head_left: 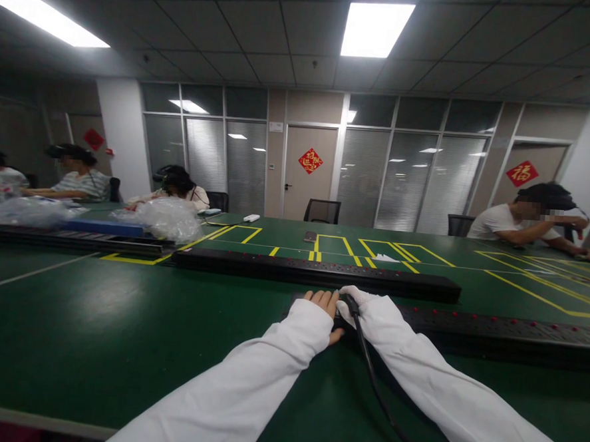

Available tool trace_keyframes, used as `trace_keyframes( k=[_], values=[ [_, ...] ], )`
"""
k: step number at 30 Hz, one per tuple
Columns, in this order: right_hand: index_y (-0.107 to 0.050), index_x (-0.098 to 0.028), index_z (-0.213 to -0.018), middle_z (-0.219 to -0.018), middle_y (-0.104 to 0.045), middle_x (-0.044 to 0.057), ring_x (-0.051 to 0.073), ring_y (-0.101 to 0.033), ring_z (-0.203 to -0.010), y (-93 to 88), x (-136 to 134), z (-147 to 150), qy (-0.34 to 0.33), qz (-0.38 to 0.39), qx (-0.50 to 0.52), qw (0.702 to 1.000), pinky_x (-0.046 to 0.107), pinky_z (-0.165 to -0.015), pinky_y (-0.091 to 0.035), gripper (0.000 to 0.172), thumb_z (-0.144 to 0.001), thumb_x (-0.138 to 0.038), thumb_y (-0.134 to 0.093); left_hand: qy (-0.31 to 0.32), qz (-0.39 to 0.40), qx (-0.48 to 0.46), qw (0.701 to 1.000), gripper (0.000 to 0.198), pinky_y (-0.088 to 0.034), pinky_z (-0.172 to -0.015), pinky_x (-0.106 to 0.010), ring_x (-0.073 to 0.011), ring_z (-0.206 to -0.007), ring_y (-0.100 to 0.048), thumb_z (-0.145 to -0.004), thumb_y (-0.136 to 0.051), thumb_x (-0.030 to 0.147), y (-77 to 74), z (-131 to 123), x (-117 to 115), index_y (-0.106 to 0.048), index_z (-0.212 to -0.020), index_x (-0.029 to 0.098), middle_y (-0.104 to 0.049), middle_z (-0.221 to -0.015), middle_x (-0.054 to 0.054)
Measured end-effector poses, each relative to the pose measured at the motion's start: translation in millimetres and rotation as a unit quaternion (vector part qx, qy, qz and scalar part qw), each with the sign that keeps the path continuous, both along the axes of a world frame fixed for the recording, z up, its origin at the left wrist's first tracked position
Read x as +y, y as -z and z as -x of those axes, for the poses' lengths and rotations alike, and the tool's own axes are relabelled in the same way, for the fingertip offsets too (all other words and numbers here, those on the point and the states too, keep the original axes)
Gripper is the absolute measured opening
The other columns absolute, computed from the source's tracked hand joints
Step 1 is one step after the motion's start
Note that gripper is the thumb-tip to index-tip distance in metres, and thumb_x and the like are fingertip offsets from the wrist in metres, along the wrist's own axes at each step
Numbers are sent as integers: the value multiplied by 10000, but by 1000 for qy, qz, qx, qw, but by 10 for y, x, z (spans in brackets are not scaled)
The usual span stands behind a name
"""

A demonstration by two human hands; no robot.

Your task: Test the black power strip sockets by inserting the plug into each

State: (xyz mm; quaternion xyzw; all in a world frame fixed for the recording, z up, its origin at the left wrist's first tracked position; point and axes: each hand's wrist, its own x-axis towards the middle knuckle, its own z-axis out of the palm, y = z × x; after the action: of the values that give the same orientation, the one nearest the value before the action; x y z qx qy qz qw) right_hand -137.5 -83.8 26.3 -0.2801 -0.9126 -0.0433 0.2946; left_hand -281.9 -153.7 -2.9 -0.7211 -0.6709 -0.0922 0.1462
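Note:
A long black power strip [488, 333] with red dots along its top lies across the table to the right. At its left end, my left hand [324, 306] is bare and laid over the strip, fingers on the far side and thumb on the near side. My right hand [357, 305], in a white glove, is closed around the black plug-like end of a cable [372, 379], right beside my left hand and over the strip. The cable hangs down toward me. My fingers hide where that end meets the strip.
A second black strip [316, 274] lies just beyond my hands on the green table [117, 343]. Clear plastic bags [162, 218] and more dark strips [68, 240] are at the left. Yellow tape marks the far side. People sit at left and right.

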Motion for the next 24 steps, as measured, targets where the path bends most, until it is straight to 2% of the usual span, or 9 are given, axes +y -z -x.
trace_keyframes(
  k=[4, 9, 17, 24],
  values=[
    [-543, -257, -1130, -830, -686, -3, 136, -623, -667, -1, -11, 5, -1, 5, -2, 1000, 225, -599, -442, 368, -844, -449, -413, 1, 0, -3, 1000, 753, -314, -956, -451, -313, -1139, -425, -755, -471, 477, 14, 9, 13, -277, -1354, 63, -449, -1302, -179],
    [-564, -250, -1080, -818, -686, 5, 146, -623, -663, -10, -10, 15, -1, 9, -7, 1000, 231, -578, -433, 349, -838, -456, -420, 5, -9, -6, 1000, 729, -319, -951, -438, -304, -1138, -428, -762, -462, 477, 11, 13, -9, -295, -1344, 71, -457, -1293, -171],
    [-575, -257, -1067, -886, -693, 21, 178, -638, -770, -90, -66, -16, -9, 13, 4, 1000, 253, -642, -455, 307, -819, -396, -457, 2, -15, -6, 1000, 729, -309, -964, -436, -301, -1140, -429, -764, -462, 487, 16, 5, -15, -303, -1348, 80, -458, -1295, -165],
    [-582, -257, -1055, -881, -693, 24, 177, -638, -764, -120, -90, -37, -15, 14, -4, 1000, 262, -667, -463, 295, -829, -380, -438, 12, -12, 3, 1000, 756, -334, -936, -445, -310, -1127, -437, -783, -421, 606, -44, -7, -59, -311, -1345, 113, -484, -1257, -164]
  ],
)
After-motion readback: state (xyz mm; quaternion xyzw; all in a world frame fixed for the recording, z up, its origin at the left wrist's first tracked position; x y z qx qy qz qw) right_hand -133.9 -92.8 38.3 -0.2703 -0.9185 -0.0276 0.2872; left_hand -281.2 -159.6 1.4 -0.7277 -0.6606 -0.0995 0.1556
